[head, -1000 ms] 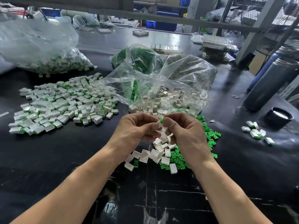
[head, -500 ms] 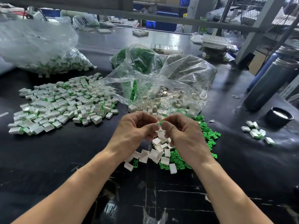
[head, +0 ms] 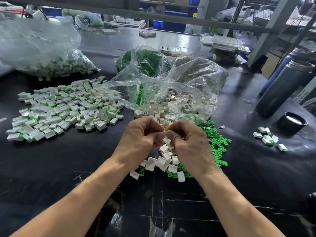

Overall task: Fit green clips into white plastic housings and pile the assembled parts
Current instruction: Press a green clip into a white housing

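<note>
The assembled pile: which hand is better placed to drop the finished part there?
Probably the left hand: the assembled pile lies on its side, clear black table between.

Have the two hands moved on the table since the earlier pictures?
Yes, slightly: the left hand and right hand have moved away from the person, toward the clear bag of white housings.

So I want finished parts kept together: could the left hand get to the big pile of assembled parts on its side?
Probably yes, once freed: the left hand pinches a part, but only bare table lies between it and the assembled pile.
</note>
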A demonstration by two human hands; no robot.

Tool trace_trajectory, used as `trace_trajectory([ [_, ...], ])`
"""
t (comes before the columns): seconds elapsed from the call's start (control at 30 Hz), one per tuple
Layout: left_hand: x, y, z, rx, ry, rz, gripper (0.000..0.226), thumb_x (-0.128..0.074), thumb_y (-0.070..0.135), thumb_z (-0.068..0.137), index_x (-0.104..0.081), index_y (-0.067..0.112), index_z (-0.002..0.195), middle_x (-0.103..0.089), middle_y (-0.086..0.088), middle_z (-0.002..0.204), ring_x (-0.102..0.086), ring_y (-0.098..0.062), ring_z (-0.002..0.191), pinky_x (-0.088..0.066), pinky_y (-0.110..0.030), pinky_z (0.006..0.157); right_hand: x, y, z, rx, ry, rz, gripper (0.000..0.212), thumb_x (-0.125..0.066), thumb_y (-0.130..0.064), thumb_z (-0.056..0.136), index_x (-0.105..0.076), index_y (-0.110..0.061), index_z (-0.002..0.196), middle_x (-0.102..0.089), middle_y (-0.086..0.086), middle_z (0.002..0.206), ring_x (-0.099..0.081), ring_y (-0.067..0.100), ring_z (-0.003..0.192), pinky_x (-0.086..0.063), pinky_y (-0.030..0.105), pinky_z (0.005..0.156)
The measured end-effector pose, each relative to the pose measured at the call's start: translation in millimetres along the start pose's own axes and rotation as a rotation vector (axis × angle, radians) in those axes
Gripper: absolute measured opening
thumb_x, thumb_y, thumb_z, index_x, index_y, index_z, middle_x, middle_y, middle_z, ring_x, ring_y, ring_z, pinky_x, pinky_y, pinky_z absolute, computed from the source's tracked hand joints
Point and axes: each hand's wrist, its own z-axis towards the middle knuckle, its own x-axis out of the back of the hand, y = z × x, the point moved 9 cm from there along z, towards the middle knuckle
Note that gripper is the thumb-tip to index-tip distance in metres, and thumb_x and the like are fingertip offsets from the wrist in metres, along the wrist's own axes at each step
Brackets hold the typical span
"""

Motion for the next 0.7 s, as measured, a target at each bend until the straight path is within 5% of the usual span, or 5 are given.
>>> trace_trajectory([
  [0.3,-1.0,-0.9,3.7,0.028,0.033,-0.128,0.018,-0.072,-0.001,0.090,-0.073,0.017,0.086,-0.076,-0.006,0.077,-0.074,-0.019,0.070,-0.060,-0.025,0.063,1.7,2.2,-0.1,-0.050,0.077,0.309,0.020,-0.072,-0.001,0.093,-0.078,-0.017,0.082,-0.074,0.009,0.074,-0.063,0.018,0.061,-0.057,0.034,0.054],
  [0.47,-7.1,6.0,3.0,-0.025,0.013,-0.080,0.017,-0.075,0.008,0.090,-0.074,0.025,0.086,-0.076,0.002,0.088,-0.071,-0.011,0.084,-0.057,-0.022,0.078,3.3,5.7,3.6,-0.105,0.086,0.348,0.031,-0.051,-0.033,0.109,-0.073,-0.014,0.097,-0.072,0.007,0.075,-0.059,0.019,0.055,-0.045,0.031,0.043],
  [0.6,-14.6,11.5,0.1,-0.053,-0.010,-0.037,0.009,-0.076,0.012,0.091,-0.073,0.020,0.091,-0.074,0.003,0.104,-0.071,-0.020,0.098,-0.056,-0.031,0.090,-9.9,10.4,2.4,-0.214,-0.008,0.366,0.065,-0.034,-0.056,0.109,-0.070,-0.018,0.070,-0.064,0.012,0.064,-0.049,0.020,0.048,-0.034,0.026,0.040],
  [0.7,-19.8,16.4,-1.9,-0.064,-0.023,-0.069,0.008,-0.075,0.011,0.092,-0.073,0.019,0.091,-0.071,0.004,0.115,-0.071,-0.023,0.102,-0.057,-0.039,0.093,-16.2,12.1,0.7,-0.249,-0.022,0.346,0.068,-0.033,-0.058,0.108,-0.070,-0.031,0.057,-0.057,0.000,0.055,-0.047,0.010,0.044,-0.034,0.022,0.039],
])
